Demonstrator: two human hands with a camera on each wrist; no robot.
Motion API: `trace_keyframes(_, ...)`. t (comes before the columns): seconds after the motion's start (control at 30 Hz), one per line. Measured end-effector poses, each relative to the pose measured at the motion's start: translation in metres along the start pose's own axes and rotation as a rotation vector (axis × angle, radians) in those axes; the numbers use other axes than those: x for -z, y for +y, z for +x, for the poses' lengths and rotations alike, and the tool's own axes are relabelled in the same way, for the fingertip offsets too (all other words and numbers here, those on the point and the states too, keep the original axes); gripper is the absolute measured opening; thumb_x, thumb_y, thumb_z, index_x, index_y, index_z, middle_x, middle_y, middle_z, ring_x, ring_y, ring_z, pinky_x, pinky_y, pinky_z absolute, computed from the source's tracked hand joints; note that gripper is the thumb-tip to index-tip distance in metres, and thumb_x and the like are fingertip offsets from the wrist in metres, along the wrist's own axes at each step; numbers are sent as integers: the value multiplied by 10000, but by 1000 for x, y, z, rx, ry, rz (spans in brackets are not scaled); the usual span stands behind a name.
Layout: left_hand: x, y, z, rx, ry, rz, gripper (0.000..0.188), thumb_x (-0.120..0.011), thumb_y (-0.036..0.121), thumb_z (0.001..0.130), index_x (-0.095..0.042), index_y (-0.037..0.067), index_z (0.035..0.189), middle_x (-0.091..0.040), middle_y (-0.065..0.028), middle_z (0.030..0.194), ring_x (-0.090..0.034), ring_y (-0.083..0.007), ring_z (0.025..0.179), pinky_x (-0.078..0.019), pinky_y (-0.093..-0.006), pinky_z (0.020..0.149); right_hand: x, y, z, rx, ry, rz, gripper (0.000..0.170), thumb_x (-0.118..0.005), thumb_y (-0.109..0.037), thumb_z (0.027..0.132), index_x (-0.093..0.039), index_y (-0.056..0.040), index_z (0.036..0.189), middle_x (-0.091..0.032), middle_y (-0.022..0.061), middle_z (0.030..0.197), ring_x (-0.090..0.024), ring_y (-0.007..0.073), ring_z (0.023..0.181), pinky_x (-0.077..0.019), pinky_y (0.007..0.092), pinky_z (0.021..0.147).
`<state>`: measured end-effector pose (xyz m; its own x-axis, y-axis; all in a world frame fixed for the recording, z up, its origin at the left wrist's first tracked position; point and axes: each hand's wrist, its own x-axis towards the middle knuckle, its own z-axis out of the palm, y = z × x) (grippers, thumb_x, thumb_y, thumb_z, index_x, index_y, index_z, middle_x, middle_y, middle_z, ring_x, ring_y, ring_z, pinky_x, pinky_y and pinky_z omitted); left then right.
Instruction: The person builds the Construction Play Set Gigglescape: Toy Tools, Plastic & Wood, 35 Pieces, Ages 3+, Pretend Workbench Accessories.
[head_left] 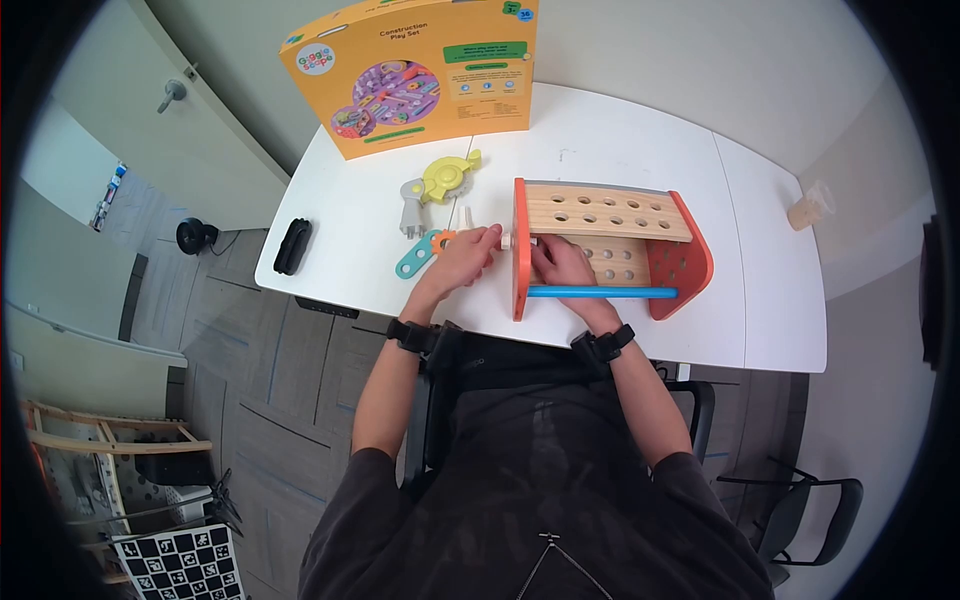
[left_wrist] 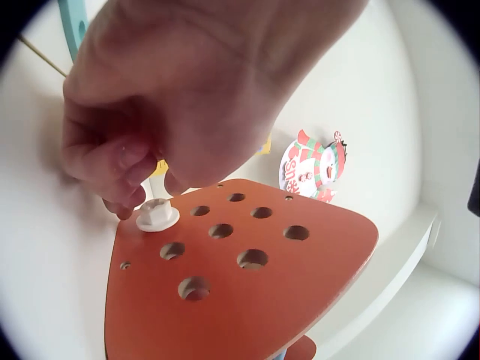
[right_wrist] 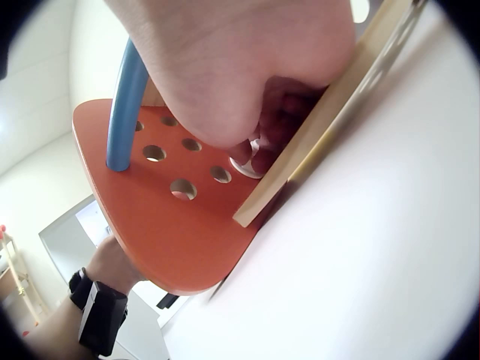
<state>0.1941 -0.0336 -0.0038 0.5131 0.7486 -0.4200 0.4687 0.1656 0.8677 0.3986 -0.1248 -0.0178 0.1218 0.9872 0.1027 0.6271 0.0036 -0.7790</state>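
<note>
In the head view, both forearms reach up from the bottom of the frame and angle in toward each other. The left hand (head_left: 465, 262), near the centre, has its fingers curled and aimed right, at the outer face of an orange side panel (head_left: 521, 262). The right hand (head_left: 566, 264) reaches between the panels, over a blue rod (head_left: 602, 292), with its wrist bent so the fingers go left.

Between them, low on that panel, is a white hex-headed piece (left_wrist: 157, 217). It points out to the left in the head view, its short axis square to the panel. The left fingertips close in at its rim, but I cannot tell whether they pinch it. On the inside, the right fingers are curled onto a white round piece (right_wrist: 247, 166), gripping it (the palm hides much of this).

The wooden toy box (head_left: 600, 208) sits right of centre on the white table (head_left: 640, 345). Its long axis runs left to right, dipping slightly to the right, and the blue rod lies along its near side. Left of it are a yellow-green toy saw (head_left: 446, 177) and a teal strip (head_left: 411, 262); a printed carton (head_left: 480, 90) stands at the upper left.
</note>
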Motion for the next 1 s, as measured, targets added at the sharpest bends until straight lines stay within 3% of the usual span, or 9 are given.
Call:
trace_keyframes(0.17, 3, -4, -2, -71, -83, 4, 411, -489, 486, 1124, -635, 137, 1284, -564, 48, 786, -475, -41, 619, -379, -223, 518, 2, -2, 0, -25, -25, -7, 311, -639, -293, 1053, -704, -20, 1188, -744, 212, 946, -713, 425, 851, -541, 512, 769)
trace_keyframes(0.27, 0, 7, -14, -90, -32, -21, 386, -475, 469, 1130, -637, 133, 1228, -556, 53, 781, -470, -32, 622, -369, -225, 512, 2, -2, 1, -40, -43, -20, 323, -634, -304, 1057, -703, -20, 1194, -754, 218, 983, -719, 429, 871, -545, 510, 784)
trace_keyframes(0.37, 0, 3, -1, 30, -46, -66, 275, -520, 390, 1121, -592, 160, 1252, -544, 58, 772, -468, -33, 629, -362, -227, 515, 2, -3, 0, -33, -32, -24, 332, -631, -311, 1059, -706, -21, 1204, -757, 221, 993, -722, 428, 881, -547, 505, 788)
trace_keyframes(0.47, 0, -6, 8, -27, -116, -79, 333, -533, 434, 1115, -586, 125, 1225, -586, 19, 773, -528, -80, 629, -433, -259, 541, 3, -4, 0, -33, -29, -26, 342, -632, -315, 1059, -712, -23, 1218, -755, 224, 971, -723, 427, 883, -547, 504, 790)
trace_keyframes(0.57, 1, 0, -7, -131, -97, -1, 327, -490, 394, 1129, -609, 127, 1277, -534, 54, 797, -485, -43, 642, -388, -230, 528, 4, -6, 0, -56, -44, -24, 350, -631, -319, 1059, -716, -23, 1226, -754, 229, 955, -726, 428, 885, -549, 503, 793)
trace_keyframes(0.77, 0, 9, -6, 12, -57, -29, 237, -533, 332, 1119, -559, 147, 1265, -546, 52, 830, -494, -43, 652, -395, -229, 540, 3, -5, -1, -39, -26, -23, 347, -631, -317, 1060, -718, -26, 1227, -754, 221, 938, -728, 425, 869, -549, 502, 788)
trace_keyframes(1.0, 1, 4, -12, -161, -37, -16, 303, -525, 350, 1123, -613, 136, 1318, -548, 59, 830, -500, -41, 658, -399, -227, 540, 2, -3, 0, -46, -37, -6, 329, -630, -309, 1061, -715, -48, 1242, -746, 209, 895, -724, 416, 834, -547, 498, 762)
